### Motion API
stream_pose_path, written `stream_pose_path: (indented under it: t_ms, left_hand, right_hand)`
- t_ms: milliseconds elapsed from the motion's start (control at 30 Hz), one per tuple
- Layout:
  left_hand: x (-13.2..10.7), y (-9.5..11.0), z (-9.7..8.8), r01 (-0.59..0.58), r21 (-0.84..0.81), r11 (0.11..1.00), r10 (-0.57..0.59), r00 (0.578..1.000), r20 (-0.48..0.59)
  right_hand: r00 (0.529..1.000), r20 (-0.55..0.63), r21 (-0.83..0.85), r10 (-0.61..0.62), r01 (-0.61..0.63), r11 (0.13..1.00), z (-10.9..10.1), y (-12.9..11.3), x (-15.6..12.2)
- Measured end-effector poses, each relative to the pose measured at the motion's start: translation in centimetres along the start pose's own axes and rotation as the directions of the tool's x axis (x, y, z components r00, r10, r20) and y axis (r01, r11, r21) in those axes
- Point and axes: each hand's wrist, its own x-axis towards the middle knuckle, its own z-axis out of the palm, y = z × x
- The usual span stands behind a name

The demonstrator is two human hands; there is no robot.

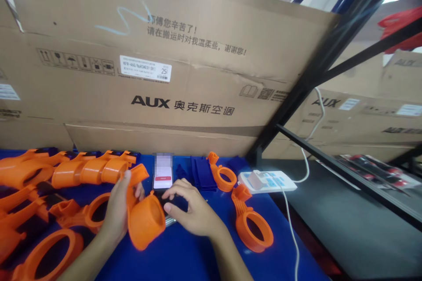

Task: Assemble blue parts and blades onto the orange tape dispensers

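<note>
My left hand [117, 206] is closed around an orange plastic holder [147, 221], a wide ring-shaped cup with a bracket arm rising between thumb and fingers. Just right of it, my right hand [193, 210] hovers over or touches the area below a phone [163, 175]; I cannot tell which. Its thumb and index finger are apart, and no object shows between them. The phone has a lit screen with a red button and leans upright at the back of the blue table surface [184, 259]. A metallic edge and something dark lie partly hidden beneath my right hand.
Several orange holders [67, 173] crowd the left side. Two more, a far one [226, 178] and a near one [253, 231], lie at right, by folded blue cloth [202, 173]. A white power strip [267, 181] with cables sits near a black metal frame [296, 74]. A large cardboard box [198, 79] stands behind.
</note>
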Motion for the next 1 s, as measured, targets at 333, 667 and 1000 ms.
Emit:
stream_pose_path:
  t_ms: [333,667,1000]
  left_hand:
    - [1.2,-0.8,-0.4,-0.078,0.115,0.99,0.083,0.996,-0.035]
    - [-1.1,2.7,-1.9,-0.505,0.838,0.206,0.291,0.849,0.441]
    - [7.2,7.0,-7.2,-0.358,0.726,-0.587,0.184,0.814,0.55]
  right_hand:
    - [0.981,-0.172,0.119,-0.091,0.113,0.987,2.0,-0.3,0.4]
    - [0.763,-0.644,-0.011,-0.053,0.061,0.998,2.0,0.1,0.5]
    - [0.86,-0.508,-0.089,-0.032,-0.016,0.996,6.2,0.0,0.9]
